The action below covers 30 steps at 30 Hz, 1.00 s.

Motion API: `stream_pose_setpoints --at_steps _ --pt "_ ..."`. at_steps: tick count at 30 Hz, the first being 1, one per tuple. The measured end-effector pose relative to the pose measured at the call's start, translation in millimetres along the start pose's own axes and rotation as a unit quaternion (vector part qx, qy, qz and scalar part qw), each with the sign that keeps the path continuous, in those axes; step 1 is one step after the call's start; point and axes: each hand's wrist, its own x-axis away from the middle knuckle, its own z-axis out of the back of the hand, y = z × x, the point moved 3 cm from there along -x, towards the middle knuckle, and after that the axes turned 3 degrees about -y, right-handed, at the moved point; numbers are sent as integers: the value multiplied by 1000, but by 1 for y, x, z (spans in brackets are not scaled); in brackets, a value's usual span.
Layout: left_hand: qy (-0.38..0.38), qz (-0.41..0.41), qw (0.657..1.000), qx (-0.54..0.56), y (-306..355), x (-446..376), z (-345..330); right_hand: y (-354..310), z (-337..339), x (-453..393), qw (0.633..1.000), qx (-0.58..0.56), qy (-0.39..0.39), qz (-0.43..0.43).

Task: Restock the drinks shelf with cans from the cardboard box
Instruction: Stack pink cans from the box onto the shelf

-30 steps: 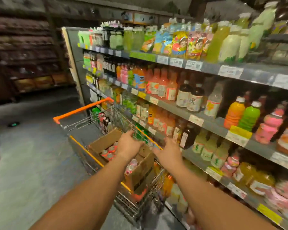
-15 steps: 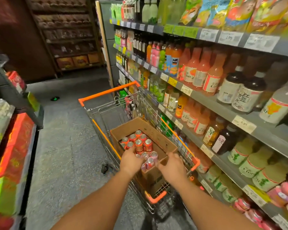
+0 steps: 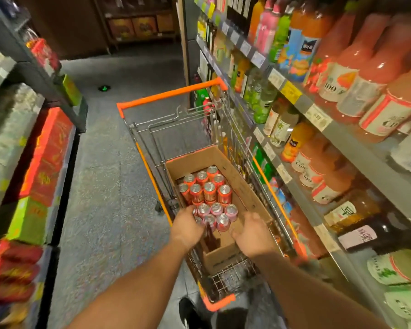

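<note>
A cardboard box [image 3: 235, 177] sits open in an orange-trimmed wire cart [image 3: 170, 94]. Several orange cans [image 3: 209, 191] stand upright at its far end, with several pink cans [image 3: 221, 215] just in front of them. My left hand [image 3: 187, 227] lies on the nearest pink cans at the box's left wall, and its fingers hide whether it grips one. My right hand [image 3: 254, 236] hovers over the bare near-right part of the box, fingers loosely spread and holding nothing. The drinks shelf [image 3: 342, 137] runs along the right, packed with bottles.
The cart stands close against the drinks shelf. Across the aisle on the left is a shelf of red and green boxes [image 3: 48, 153]. Grey floor [image 3: 109, 186] lies between that shelf and the cart. My shoe [image 3: 189, 310] shows below the cart's near end.
My view has tilted down from the shelves onto the cart and box. My hands have stayed over the near end of the box, the right one drawing apart toward the right wall.
</note>
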Motion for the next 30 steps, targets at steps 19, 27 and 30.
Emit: stream_pose_setpoints --at_steps 19,27,30 --pt "-122 164 965 -163 -44 -171 -145 24 -113 -218 968 100 -226 33" --pt "-103 353 924 -102 -95 -219 -209 63 -210 -276 878 365 -230 207" --pt "-75 402 912 -44 -116 -224 -229 75 -227 -289 903 330 -196 194"
